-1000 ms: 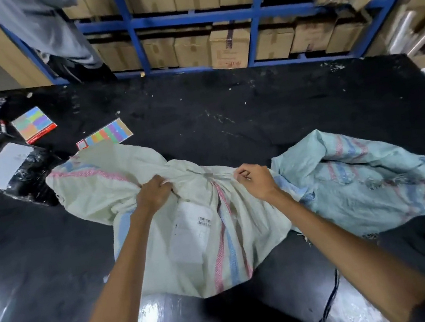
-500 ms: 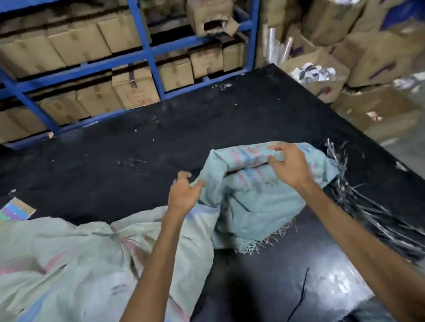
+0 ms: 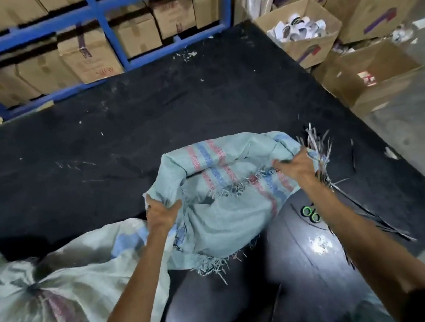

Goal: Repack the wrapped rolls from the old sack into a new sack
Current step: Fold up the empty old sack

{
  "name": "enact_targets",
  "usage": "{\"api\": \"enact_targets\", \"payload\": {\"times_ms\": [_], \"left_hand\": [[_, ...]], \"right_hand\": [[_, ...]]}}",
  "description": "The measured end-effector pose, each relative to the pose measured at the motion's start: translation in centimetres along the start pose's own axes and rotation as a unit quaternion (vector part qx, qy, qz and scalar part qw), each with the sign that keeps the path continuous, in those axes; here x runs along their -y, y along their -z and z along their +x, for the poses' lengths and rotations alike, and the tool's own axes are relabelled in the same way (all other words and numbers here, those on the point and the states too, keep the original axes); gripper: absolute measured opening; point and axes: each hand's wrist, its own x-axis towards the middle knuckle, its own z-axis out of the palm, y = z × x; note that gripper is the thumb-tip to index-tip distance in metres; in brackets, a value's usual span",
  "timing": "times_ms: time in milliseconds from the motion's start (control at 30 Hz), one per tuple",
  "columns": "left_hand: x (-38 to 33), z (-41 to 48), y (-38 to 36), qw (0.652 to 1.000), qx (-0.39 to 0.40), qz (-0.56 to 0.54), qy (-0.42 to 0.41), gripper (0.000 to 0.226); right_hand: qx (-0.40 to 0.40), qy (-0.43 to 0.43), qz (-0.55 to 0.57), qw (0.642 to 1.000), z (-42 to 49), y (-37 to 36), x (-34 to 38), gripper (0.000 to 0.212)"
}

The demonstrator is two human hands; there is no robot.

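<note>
Pale blue striped sack [image 3: 225, 212] on a black worktop [image 3: 123, 145], mouth pulled open. Left hand [image 3: 162, 215] with fingers curled round the frayed near-left rim; right hand [image 3: 296, 169] with fingers clenched on the right rim. Cream sack [image 3: 61, 286], tied at the neck, at lower left, touching the blue one. Green-handled scissors [image 3: 310, 213] just beside the right forearm. Blue rack [image 3: 106, 26] of cardboard boxes behind.

Black table [image 3: 149, 131], blue rack [image 3: 100, 17], cardboard boxes [image 3: 86, 58], scissors [image 3: 310, 213]

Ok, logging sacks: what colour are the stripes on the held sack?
Red and blue stripes on the pale teal sack; head view.
</note>
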Motion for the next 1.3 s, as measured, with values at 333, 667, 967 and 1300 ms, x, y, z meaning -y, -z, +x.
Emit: {"api": "enact_targets", "payload": {"times_ms": [333, 667, 967, 1300], "left_hand": [[-3.4, 0.4, 2.2, 0.994, -0.102, -0.032, -0.018, 0.033], [-8.3, -9.1, 11.0, 0.97, -0.144, -0.148, -0.13, 0.028], [-7.3, -15.3, 18.6, 0.937, -0.148, -0.27, -0.164, 0.027], [-9.6, -23.9, 27.4, 0.707, 0.229, -0.589, -0.318, 0.075]], "right_hand": [[-0.032, 0.062, 0.042, 0.997, -2.1, -0.3, 2.5, 0.018], [-0.049, 0.219, 0.01, 0.974, -11.0, 3.2, 9.0, 0.019], [-0.126, 0.394, 0.108, 0.904, -20.8, 5.7, 16.0, 0.023], [-0.158, 0.667, -0.004, 0.728, -36.4, 2.3, 19.6, 0.056]]}}
